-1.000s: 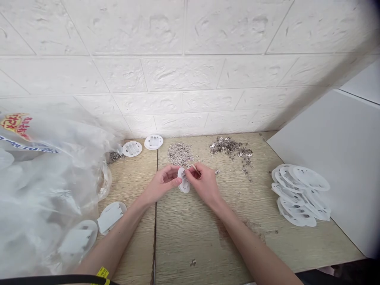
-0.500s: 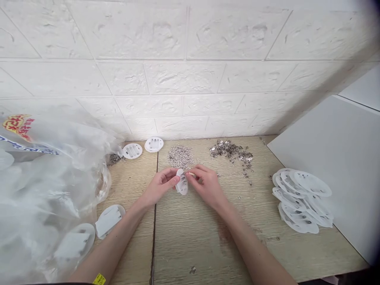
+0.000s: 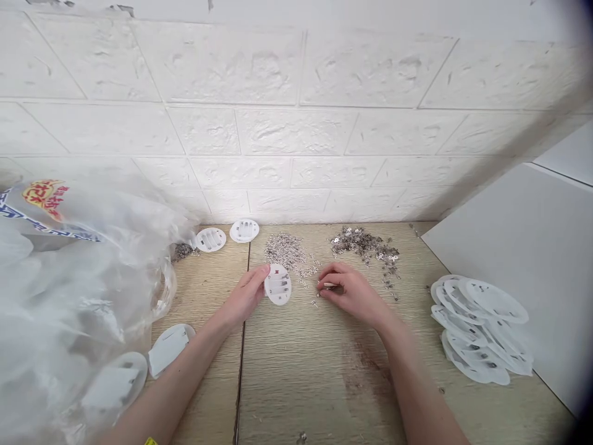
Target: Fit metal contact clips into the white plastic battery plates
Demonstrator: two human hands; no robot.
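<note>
My left hand grips the left edge of a white round plastic battery holder between thumb and fingers. The disc is tilted up, its slotted face showing with small metal contacts in it. To the right, my right hand is low over the table, fingers curled and tips close together. A thin thing seems to lie between them, too small to make out. Just left of those fingertips are a few loose metal contacts. Behind the disc spreads a pile of small silvery contacts.
A darker heap of metal contacts lies at the back right. White discs are stacked at the right by a grey panel. Two discs lie by the wall. A large clear plastic bag fills the left side.
My right hand has left the disc and moved right and slightly down to the table. My left hand has turned the disc so its slotted face shows more fully. The view has shifted slightly.
</note>
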